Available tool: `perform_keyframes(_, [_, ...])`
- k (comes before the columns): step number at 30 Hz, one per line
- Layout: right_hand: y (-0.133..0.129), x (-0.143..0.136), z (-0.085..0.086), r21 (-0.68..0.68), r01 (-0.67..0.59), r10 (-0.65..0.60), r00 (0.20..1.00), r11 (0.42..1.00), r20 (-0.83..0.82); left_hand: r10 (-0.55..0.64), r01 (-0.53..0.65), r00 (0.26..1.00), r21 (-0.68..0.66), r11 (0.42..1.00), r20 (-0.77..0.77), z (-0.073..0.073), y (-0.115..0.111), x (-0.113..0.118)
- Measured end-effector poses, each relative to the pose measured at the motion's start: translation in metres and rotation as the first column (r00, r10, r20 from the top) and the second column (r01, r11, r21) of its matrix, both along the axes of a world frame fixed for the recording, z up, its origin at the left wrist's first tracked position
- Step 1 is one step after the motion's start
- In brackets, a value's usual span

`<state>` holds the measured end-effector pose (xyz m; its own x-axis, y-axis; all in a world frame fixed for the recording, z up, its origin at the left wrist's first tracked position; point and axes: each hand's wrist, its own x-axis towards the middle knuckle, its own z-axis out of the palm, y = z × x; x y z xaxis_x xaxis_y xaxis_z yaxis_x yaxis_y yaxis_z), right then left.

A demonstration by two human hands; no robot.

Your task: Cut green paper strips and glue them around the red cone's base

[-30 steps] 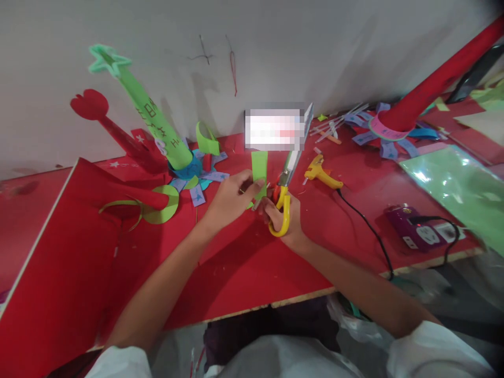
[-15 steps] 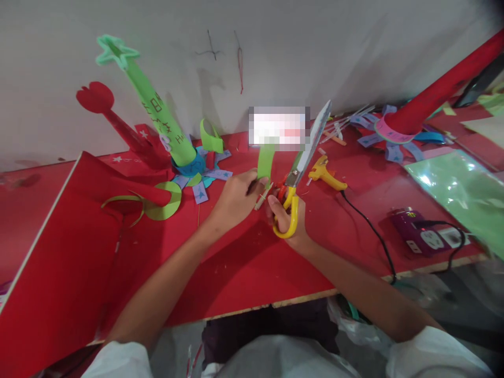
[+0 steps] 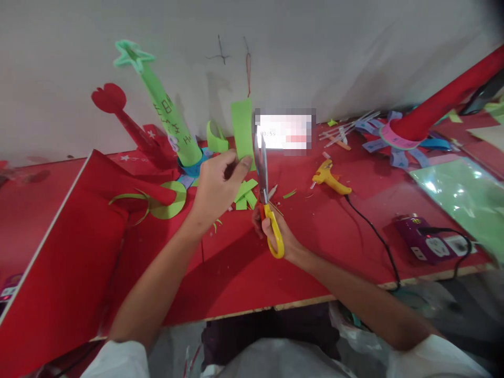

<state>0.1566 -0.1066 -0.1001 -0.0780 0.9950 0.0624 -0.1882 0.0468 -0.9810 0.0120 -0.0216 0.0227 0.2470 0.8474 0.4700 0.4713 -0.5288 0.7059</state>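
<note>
Between the thumb and fingers of my left hand point(image 3: 218, 184) is an upright strip of green paper point(image 3: 242, 126), its lower end pinched. My right hand point(image 3: 277, 231) grips scissors point(image 3: 275, 233) by their yellow handle, blades pointing up. The blades stand close along the strip's right edge; whether they touch it I cannot tell. Under and between the hands, several cut green strips point(image 3: 246, 195) lie in a loose pile on the red tabletop point(image 3: 236, 283), with thin green scraps around them.
A yellow glue gun point(image 3: 331, 177) lies to the right, its black cord running to a purple power socket box point(image 3: 427, 239). A green decorated paper tube point(image 3: 165, 110) and a red paper flower point(image 3: 109, 98) stand left. A bright, blurred screen point(image 3: 289, 131) leans at the back.
The scissors have moved left and swung more upright, closer to the paper. My left hand has lifted the green strip up and left, uncovering the pile of strips.
</note>
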Motion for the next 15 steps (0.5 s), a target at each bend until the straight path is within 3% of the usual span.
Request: perform_keyframes(15, [-0.0022, 0.0057, -0.0004, 0.025, -0.017, 0.018, 1.0, 1.0, -0.01, -0.071, 0.075, 0.995, -0.059, 0.995, 0.076, -0.0004, -0.0054, 0.007])
